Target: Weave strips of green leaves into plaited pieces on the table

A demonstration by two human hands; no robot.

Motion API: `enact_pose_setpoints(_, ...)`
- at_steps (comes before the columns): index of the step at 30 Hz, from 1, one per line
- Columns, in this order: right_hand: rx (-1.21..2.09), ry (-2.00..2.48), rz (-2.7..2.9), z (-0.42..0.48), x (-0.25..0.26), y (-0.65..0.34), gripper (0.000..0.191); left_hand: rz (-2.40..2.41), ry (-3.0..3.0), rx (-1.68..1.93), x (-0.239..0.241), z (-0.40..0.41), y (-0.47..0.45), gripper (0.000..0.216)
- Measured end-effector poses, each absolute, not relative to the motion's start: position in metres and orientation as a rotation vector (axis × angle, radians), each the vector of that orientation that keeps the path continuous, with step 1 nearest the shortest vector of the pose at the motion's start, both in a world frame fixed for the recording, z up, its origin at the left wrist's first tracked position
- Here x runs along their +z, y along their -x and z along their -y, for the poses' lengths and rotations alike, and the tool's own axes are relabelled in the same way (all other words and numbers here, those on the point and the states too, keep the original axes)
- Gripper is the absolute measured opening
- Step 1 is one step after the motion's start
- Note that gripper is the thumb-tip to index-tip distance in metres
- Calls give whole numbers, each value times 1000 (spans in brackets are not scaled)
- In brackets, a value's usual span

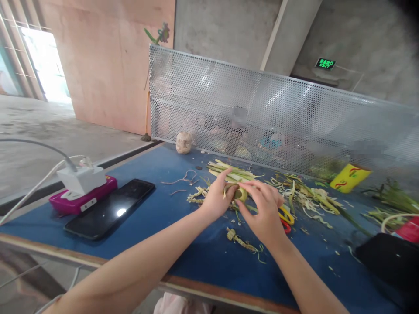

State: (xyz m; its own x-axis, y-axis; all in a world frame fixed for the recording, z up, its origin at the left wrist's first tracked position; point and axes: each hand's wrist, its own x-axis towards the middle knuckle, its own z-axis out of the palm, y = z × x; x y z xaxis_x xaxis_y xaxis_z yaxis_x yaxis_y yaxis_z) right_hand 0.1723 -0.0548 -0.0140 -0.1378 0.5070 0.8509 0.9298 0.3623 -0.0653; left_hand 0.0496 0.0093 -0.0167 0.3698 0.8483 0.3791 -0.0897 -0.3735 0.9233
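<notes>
Between my two hands, over the blue tabletop, is a small yellow-green coiled piece of plant strips (241,194). My left hand (216,197) grips its left side, thumb pointing up. The fingertips and thumb of my right hand (263,209) pinch it from the right. My fingers hide part of its shape. A yellow and red handle (287,217), looking like scissors, shows beside my right hand, its other end hidden. Pale green flat strips (225,169) lie behind my hands. A twisted dry strip (242,240) lies nearer the table's front edge.
A black phone (111,208), a magenta power strip (83,196) and white charger (81,179) are at left. Several plant scraps (304,192) and a yellow packet (350,178) lie right, near a black object (386,261). A perforated metal screen (209,87) stands behind a pale roll (183,143).
</notes>
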Motion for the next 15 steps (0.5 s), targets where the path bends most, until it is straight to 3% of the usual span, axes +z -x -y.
enact_pose_setpoints(3,-799,1179,1625,61,-14,-173,30,-714,-1351,1210,-11,-9,-52,47)
enact_pose_setpoints(5,-722,1126,1660,64,-16,-172,12,-727,-1161,1236,-7,-10,-53,46)
enact_pose_setpoints(6,-625,1168,1719,64,-17,-171,7,-726,-1098,1244,-5,-11,-54,45)
enact_pose_setpoints(10,71,1545,1769,57,-24,-165,26,-689,-1002,1268,-4,-12,-55,44)
enact_pose_setpoints(15,664,1385,1584,45,-29,-161,31,-649,-1082,1260,-9,-10,-54,49)
